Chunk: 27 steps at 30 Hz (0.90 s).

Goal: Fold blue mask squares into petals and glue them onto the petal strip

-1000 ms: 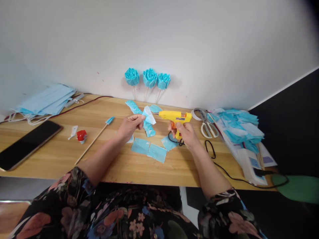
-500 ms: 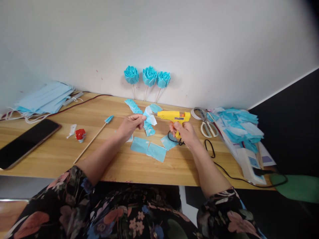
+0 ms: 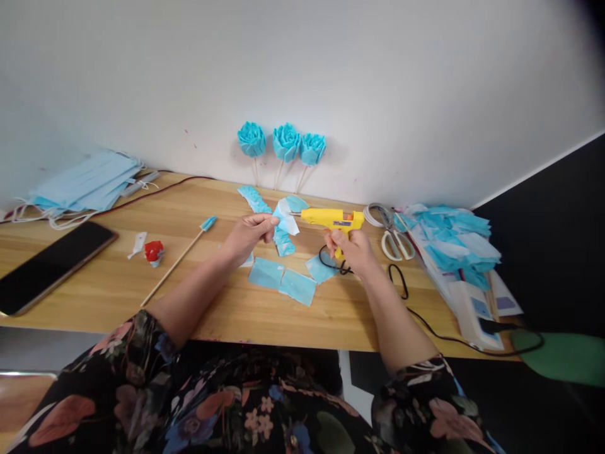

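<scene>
Between the thumb and fingers of my left hand (image 3: 255,232) is pinched a small blue-and-white piece of mask fabric (image 3: 287,218). My right hand (image 3: 348,247) is wrapped round the handle of a yellow hot glue gun (image 3: 328,218), whose nozzle points left at the fabric's white face. Whether glue is on it is too small to tell. Crinkled blue strips (image 3: 255,199) lie behind and under my left hand. Cut blue rectangles (image 3: 297,288) rest on the table nearer me. A wooden stick (image 3: 174,268) with a blue bud on its tip lies left of my left forearm.
Three blue fabric flowers (image 3: 286,142) on sticks lean against the wall. At left are face masks (image 3: 89,183), a phone (image 3: 54,265) and a red crumpled piece (image 3: 154,251). At right are scissors (image 3: 396,243), a fabric pile (image 3: 454,236), a power strip (image 3: 472,312) and the gun's cord (image 3: 435,326).
Both hands hold nearly the same pose, with the glue gun's nozzle still at the fabric piece. The whole view has shifted slightly.
</scene>
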Tool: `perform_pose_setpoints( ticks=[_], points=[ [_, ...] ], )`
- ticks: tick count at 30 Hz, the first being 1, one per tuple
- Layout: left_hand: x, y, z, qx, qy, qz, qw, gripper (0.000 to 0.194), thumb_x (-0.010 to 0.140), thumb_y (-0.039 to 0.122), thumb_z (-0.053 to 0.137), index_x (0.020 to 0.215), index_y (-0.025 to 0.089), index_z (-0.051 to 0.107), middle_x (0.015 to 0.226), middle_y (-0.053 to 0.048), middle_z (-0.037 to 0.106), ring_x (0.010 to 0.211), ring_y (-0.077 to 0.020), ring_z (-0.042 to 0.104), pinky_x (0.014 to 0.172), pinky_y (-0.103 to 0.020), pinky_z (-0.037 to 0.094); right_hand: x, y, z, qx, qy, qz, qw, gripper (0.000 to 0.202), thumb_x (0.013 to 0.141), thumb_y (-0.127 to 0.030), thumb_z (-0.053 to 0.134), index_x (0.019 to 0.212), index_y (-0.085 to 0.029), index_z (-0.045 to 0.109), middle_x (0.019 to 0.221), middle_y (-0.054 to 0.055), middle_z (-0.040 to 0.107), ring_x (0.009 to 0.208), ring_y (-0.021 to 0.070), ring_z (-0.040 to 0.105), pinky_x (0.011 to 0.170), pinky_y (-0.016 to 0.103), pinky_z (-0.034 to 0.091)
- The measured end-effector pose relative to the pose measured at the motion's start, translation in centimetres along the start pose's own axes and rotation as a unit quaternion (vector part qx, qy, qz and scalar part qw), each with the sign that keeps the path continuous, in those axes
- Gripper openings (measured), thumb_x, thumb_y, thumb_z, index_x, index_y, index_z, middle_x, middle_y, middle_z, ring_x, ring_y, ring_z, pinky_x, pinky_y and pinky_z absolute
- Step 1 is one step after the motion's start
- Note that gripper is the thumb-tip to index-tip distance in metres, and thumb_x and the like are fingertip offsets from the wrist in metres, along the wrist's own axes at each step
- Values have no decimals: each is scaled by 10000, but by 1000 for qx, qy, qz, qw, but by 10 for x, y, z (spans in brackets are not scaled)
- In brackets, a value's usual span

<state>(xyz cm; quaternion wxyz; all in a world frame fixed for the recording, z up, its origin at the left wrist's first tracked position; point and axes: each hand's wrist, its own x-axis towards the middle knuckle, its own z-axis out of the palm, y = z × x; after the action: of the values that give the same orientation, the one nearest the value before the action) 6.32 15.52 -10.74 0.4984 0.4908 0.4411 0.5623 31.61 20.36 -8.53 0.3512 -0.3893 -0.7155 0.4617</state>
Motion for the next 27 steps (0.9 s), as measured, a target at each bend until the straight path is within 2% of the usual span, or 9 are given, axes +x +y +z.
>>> perform_pose_setpoints(
  ticks=[6, 11, 16, 20, 27],
  points=[
    [0, 4, -1, 14, 13, 3, 1000, 480, 784, 571, 729, 540, 191, 568, 565, 1, 530, 573, -123, 447, 618, -291, 351, -1, 0, -7, -97, 28, 6, 995, 497, 811, -697, 615, 719, -209, 643, 658, 38, 650, 544, 157, 565, 547, 295, 453],
    [0, 6, -1, 9, 24, 3, 1000, 482, 777, 573, 731, 530, 196, 563, 557, 3, 522, 574, -126, 457, 625, -292, 361, -2, 0, -8, -22, 14, -22, 999, 520, 828, -725, 566, 825, -210, 639, 804, 54, 691, 535, 140, 545, 536, 297, 449],
    [0, 6, 1, 7, 30, 2, 1000, 500, 750, 601, 749, 527, 196, 558, 552, 2, 527, 565, -125, 447, 602, -288, 350, -3, 0, -5, -33, -18, -7, 999, 572, 816, -755, 553, 722, -193, 611, 735, 45, 653, 531, 128, 536, 535, 282, 432],
    [0, 4, 0, 9, 26, 0, 1000, 497, 763, 607, 739, 541, 197, 566, 555, 6, 526, 558, -121, 439, 595, -289, 340, -2, 2, -4, -44, -19, -10, 999, 581, 810, -755, 564, 679, -191, 605, 645, 26, 609, 518, 132, 526, 535, 282, 430],
    [-1, 7, 0, 7, 18, -1, 1000, 494, 754, 603, 741, 536, 199, 557, 562, 3, 521, 570, -128, 446, 613, -296, 355, -1, 5, -5, -61, -7, -11, 998, 581, 809, -756, 569, 671, -193, 602, 621, 16, 602, 517, 131, 531, 536, 277, 440]
  ],
)
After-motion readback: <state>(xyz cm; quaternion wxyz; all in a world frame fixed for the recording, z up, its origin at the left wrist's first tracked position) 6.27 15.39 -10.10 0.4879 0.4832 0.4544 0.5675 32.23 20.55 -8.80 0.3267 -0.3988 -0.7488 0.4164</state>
